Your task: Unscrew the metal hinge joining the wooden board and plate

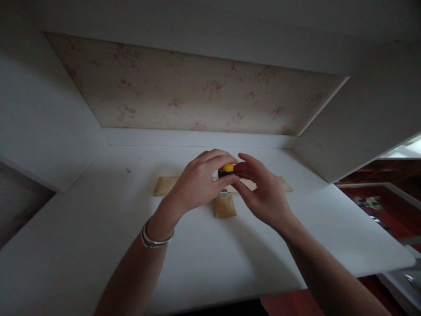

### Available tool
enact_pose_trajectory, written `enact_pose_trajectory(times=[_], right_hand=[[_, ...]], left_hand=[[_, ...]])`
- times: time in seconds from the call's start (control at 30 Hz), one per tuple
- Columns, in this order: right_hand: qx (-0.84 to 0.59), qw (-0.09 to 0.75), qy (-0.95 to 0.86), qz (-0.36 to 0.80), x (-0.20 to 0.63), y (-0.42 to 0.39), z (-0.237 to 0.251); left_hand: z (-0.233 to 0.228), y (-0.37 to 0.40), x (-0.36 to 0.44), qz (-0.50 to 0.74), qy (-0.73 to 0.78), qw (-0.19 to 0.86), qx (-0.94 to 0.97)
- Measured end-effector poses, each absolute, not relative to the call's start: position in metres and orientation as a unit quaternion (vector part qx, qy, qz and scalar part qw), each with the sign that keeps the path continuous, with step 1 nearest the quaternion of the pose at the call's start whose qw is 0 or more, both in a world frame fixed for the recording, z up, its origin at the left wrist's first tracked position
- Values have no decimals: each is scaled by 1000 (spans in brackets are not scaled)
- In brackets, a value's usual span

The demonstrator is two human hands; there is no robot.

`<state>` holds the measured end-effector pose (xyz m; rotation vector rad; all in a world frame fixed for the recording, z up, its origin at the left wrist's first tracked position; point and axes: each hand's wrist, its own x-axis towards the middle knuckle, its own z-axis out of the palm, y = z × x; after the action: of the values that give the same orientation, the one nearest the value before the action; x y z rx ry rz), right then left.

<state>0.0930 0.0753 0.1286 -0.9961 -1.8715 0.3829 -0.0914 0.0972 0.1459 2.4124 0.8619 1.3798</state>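
We see a matt, smooth white painted table (98, 245) carrying pale, unvarnished-looking wood strips (164, 185), joined by a small shiny metal piece (223, 192). The knob (226, 168) looks like glossy yellow and black plastic. The bangles (154, 240) are polished metal, and the back wall (184, 92) looks like matt floral paper.

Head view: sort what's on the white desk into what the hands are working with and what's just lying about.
In hand:
- yellow-and-black object, pinched by left hand and right hand
- wooden pieces beneath

Lying about:
- white desk
- floral back panel
- small blue speck
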Motion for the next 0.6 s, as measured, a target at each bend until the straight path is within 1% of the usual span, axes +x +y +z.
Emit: enact_pose_trajectory(times=[0.07, 0.13, 0.27, 0.33, 0.37, 0.43, 0.53, 0.6], right_hand=[[-398, 479, -761, 184, 93, 73, 128], [-396, 479, -761, 186, 92, 70, 128], [-422, 470, -765, 130, 88, 69, 126], [-440, 482, -751, 101, 88, 71, 124], [-442, 489, -744, 107, 89, 73, 123], [-425, 495, -740, 163, 92, 76, 121], [-373, 470, -748, 284, 98, 77, 121], [-360, 452, -755, 310, 99, 76, 122]], left_hand=[[144, 97, -91, 468, 278, 143, 827], [142, 96, -89, 466, 275, 164, 825], [138, 94, -83, 467, 288, 159, 821], [138, 93, -81, 455, 282, 146, 832], [139, 92, -81, 444, 275, 143, 840], [140, 92, -83, 420, 260, 143, 858], [143, 93, -86, 405, 249, 137, 869], [144, 93, -86, 418, 248, 131, 864]])
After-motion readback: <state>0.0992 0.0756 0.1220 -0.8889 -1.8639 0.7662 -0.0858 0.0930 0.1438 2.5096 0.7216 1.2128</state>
